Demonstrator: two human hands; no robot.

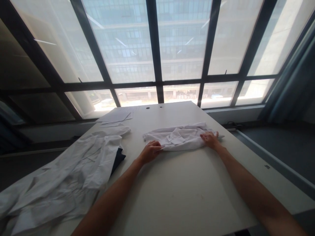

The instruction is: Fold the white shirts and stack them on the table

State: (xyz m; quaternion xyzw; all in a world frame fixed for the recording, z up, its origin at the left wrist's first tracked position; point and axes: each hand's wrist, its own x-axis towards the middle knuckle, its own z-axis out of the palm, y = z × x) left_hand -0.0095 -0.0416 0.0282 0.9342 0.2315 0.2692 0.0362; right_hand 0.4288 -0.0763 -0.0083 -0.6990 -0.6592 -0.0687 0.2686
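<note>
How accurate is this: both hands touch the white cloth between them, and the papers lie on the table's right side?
No: the papers lie on the left side of the table, as the head view shows. The left hand and right hand do touch the white cloth.

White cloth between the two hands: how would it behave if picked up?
The white cloth is probably floppy: it lies in soft creases and loose folds. It's likely light for its size, as it looks thin and lies low on the table. Lifted by one end, the folds might fall open; no fastening shows.
</note>
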